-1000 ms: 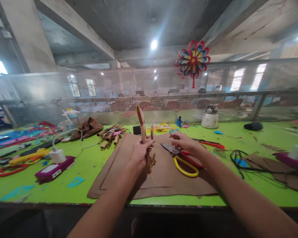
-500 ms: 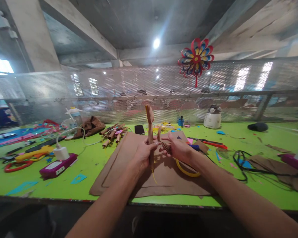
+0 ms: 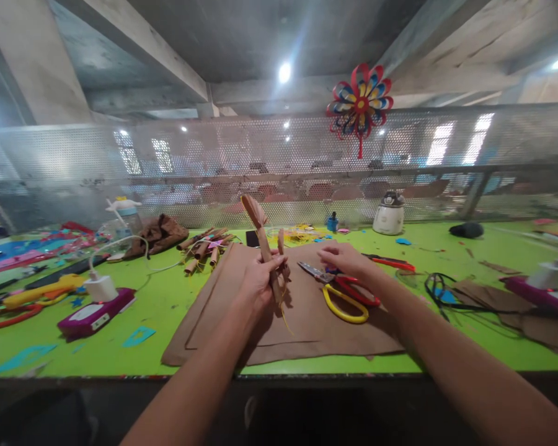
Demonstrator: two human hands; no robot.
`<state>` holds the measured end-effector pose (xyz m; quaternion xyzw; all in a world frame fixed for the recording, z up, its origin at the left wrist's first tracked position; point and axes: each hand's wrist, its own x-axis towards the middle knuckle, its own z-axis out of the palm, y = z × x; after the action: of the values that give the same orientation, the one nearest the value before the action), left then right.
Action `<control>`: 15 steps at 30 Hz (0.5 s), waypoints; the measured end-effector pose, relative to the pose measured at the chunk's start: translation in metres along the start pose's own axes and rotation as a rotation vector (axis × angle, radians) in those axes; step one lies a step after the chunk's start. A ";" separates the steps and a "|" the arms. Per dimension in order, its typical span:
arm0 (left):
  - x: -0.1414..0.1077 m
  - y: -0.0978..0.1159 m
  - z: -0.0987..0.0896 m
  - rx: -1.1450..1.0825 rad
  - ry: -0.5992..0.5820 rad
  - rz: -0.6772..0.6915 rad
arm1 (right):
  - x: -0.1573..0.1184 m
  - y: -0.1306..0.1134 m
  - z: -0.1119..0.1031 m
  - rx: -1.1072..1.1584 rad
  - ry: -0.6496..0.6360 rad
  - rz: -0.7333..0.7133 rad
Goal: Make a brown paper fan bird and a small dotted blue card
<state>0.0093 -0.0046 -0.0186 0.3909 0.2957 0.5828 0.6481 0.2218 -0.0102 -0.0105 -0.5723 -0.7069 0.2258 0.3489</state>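
My left hand (image 3: 258,282) is closed around a folded brown paper craft piece (image 3: 264,246), which leans to the left. Its top fans out in pleats with a yellow edge, and thin yellow string hangs from the bottom. My right hand (image 3: 344,260) is apart from it, over the scissors (image 3: 330,291), its fingers loosely bent and nothing visible in them. These scissors, with yellow and red handles, lie on a large brown paper sheet (image 3: 223,316), blades pointing up and left. Whether the right hand touches them is unclear.
Rolled brown paper tubes (image 3: 202,251) and crumpled brown paper (image 3: 162,235) lie behind left. Purple power strips (image 3: 95,313) stand on both sides of the green table (image 3: 144,365). A white container (image 3: 389,215) stands at the back, before a perforated metal screen (image 3: 242,148). Black cable (image 3: 439,297) lies right.
My right hand has moved away from the paper piece toward the right, and the scissors now show more fully. The paper piece, upright before, has tilted left. The whole view has shifted slightly.
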 end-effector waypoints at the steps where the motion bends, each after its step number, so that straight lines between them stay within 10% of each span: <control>1: 0.000 0.001 0.000 0.012 0.009 -0.004 | -0.001 0.007 -0.009 -0.057 -0.010 0.016; 15: -0.002 -0.010 0.000 0.149 -0.029 -0.147 | 0.024 0.049 -0.021 -0.743 -0.114 0.088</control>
<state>0.0141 -0.0069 -0.0273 0.4238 0.3567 0.5042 0.6626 0.2670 0.0235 -0.0257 -0.6762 -0.7336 0.0003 0.0677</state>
